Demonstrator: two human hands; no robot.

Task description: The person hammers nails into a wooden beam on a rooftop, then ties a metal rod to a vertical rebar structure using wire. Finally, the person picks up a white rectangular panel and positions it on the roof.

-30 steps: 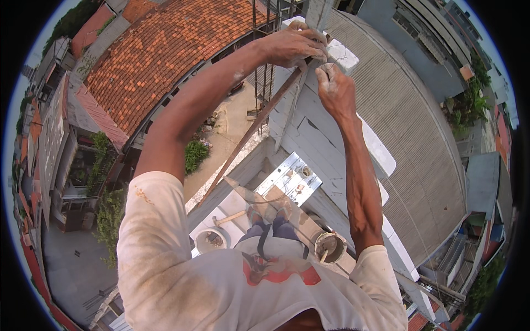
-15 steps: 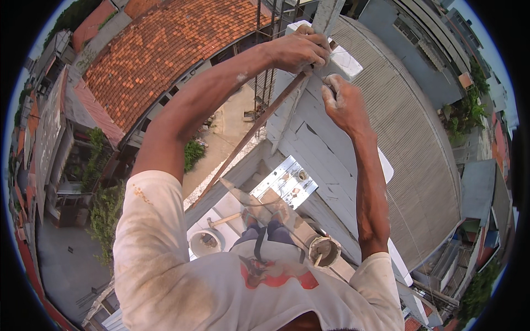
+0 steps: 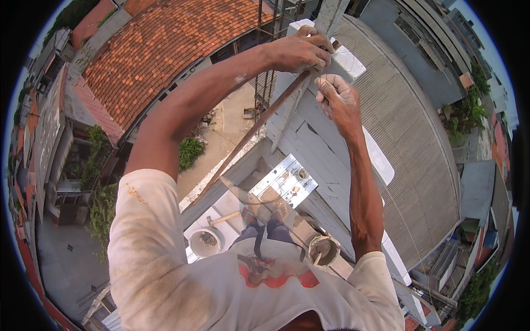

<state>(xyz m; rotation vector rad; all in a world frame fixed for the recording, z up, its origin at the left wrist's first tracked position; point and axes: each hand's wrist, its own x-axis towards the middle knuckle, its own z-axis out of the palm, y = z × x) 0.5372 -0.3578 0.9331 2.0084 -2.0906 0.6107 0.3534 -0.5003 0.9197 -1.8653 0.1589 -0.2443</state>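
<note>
My left hand (image 3: 302, 51) is closed at the upper end of a long, narrow brown bar (image 3: 248, 135), close against a grey upright post (image 3: 330, 16). The bar slants down to the lower left; its top end is hidden under my fingers. Just below and to the right, my right hand (image 3: 339, 99) is closed in a pinch, thumb against curled fingers. A thin line, string or wire, shows faintly near the fingers. White blocks (image 3: 349, 62) sit behind both hands, beside the grey wall (image 3: 314, 138).
I stand high on boards (image 3: 270, 198). Near my feet are a white bucket (image 3: 205, 243) with a hammer (image 3: 225, 219) beside it, and another bucket (image 3: 324, 251) with a tool in it. Corrugated roofing (image 3: 403, 138) lies right, a tiled roof (image 3: 176, 55) left, a yard (image 3: 221, 127) below.
My right hand has moved left and slightly down, nearer the bar's top end, and its fingers have turned into a tighter pinch. My left hand has stayed nearly in place.
</note>
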